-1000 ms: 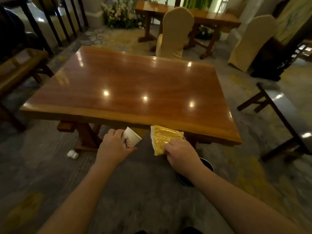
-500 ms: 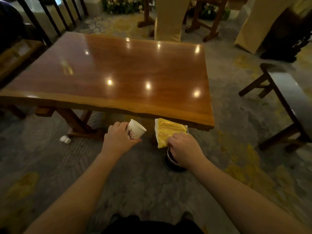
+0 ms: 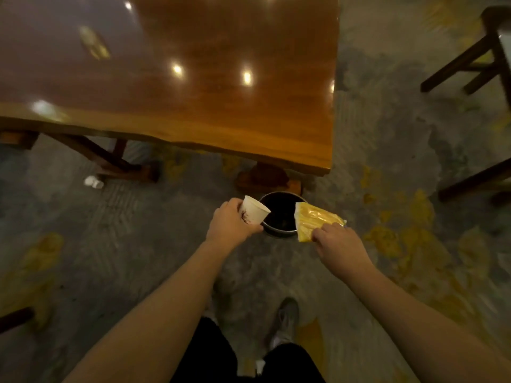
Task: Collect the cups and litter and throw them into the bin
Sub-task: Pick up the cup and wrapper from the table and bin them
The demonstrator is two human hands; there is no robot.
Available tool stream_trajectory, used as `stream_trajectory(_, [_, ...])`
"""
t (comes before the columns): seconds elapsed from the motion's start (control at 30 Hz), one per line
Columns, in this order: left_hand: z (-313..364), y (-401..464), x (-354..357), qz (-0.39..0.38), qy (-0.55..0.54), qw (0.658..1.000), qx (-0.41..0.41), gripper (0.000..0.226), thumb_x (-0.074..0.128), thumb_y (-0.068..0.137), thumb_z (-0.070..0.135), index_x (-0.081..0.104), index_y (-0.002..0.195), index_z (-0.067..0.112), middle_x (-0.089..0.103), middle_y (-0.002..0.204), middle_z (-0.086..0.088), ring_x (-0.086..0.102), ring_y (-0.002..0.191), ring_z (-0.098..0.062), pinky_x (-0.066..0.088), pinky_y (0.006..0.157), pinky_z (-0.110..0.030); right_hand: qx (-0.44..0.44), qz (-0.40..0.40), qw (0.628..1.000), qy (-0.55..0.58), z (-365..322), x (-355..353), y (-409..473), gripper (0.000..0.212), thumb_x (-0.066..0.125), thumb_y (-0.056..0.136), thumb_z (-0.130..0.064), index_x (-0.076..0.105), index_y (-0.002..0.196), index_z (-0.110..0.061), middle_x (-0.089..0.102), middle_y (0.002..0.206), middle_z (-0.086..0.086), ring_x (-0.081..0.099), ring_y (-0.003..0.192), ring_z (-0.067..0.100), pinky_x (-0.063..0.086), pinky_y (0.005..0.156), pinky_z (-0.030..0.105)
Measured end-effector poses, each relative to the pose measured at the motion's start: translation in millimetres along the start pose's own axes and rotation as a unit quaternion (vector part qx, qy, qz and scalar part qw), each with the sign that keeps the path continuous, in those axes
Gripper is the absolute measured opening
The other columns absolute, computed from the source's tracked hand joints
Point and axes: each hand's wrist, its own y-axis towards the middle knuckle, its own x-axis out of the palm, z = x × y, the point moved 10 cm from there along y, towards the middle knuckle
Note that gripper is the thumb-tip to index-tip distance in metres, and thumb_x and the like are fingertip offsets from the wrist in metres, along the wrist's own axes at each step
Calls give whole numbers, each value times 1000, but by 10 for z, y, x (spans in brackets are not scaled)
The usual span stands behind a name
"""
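My left hand (image 3: 231, 223) grips a white paper cup (image 3: 254, 210) with a dark print, tilted so its mouth points right, over the left rim of the bin. The bin (image 3: 279, 215) is a small round dark one standing on the carpet by the table's near right corner. My right hand (image 3: 338, 244) pinches a yellow plastic wrapper (image 3: 313, 220) by its lower corner, held over the bin's right rim. A crumpled white scrap of litter (image 3: 93, 181) lies on the floor near the table's left foot.
The glossy wooden table (image 3: 193, 92) fills the upper left, its base foot (image 3: 266, 179) just behind the bin. A dark wooden bench (image 3: 486, 53) stands at the right. My legs and a shoe (image 3: 286, 317) are below on the patterned carpet.
The view has tipped down and closer to the bin. Both hands, holding the cup and the wrapper, have moved from under the table's edge to above the bin's opening.
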Motion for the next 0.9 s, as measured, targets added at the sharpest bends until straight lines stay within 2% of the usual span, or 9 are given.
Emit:
stream_trajectory(0.17, [-254, 784, 758, -61, -3, 998, -12, 83, 90, 60, 48, 47, 125, 21, 63, 119, -2, 62, 108, -25, 55, 88, -48, 35, -31, 999, -7, 290, 693, 436, 9, 66, 83, -18, 66, 92, -19, 66, 88, 7, 60, 89, 34, 50, 81, 49])
stream_trajectory(0.3, [-525, 1507, 1464, -105, 9, 994, -12, 79, 91, 63, 42, 44, 122, 18, 62, 122, -7, 62, 108, -29, 54, 88, -46, 45, -45, 998, 2, 443, 1363, 921, 16, 64, 83, -14, 66, 99, -17, 67, 96, 9, 60, 96, 35, 47, 71, 41])
stream_trajectory(0.43, [-752, 2128, 1989, -92, 25, 995, 0, 79, 94, 60, 38, 52, 122, 13, 58, 124, -10, 61, 106, -28, 48, 80, -36, 51, -56, 997, 21, 578, 2029, 1389, 23, 57, 88, -14, 64, 110, -18, 65, 108, 7, 57, 107, 30, 45, 76, 37])
stream_trajectory(0.57, [-934, 2543, 2442, -112, 53, 992, -7, 87, 92, 62, 40, 51, 132, 11, 55, 133, -12, 59, 114, -32, 51, 94, -49, 66, -77, 994, 33, 715, 2571, 1687, 28, 54, 88, -14, 62, 114, -18, 64, 110, 8, 55, 108, 30, 45, 78, 37])
stream_trajectory(0.77, [-1107, 2817, 2765, -111, 71, 991, -19, 89, 90, 64, 45, 50, 136, 10, 56, 135, -13, 59, 116, -34, 51, 94, -50, 90, -86, 991, 42, 903, 2969, 1898, 28, 56, 86, -12, 62, 113, -15, 64, 109, 11, 57, 104, 33, 46, 75, 38])
stream_trajectory(0.9, [-1094, 2854, 2758, -109, 57, 992, -12, 106, 89, 65, 49, 36, 149, 11, 45, 148, -13, 50, 129, -36, 45, 102, -50, 93, -91, 989, 72, 922, 3072, 1954, 39, 58, 85, -10, 59, 124, -18, 62, 121, 11, 53, 117, 33, 50, 85, 44])
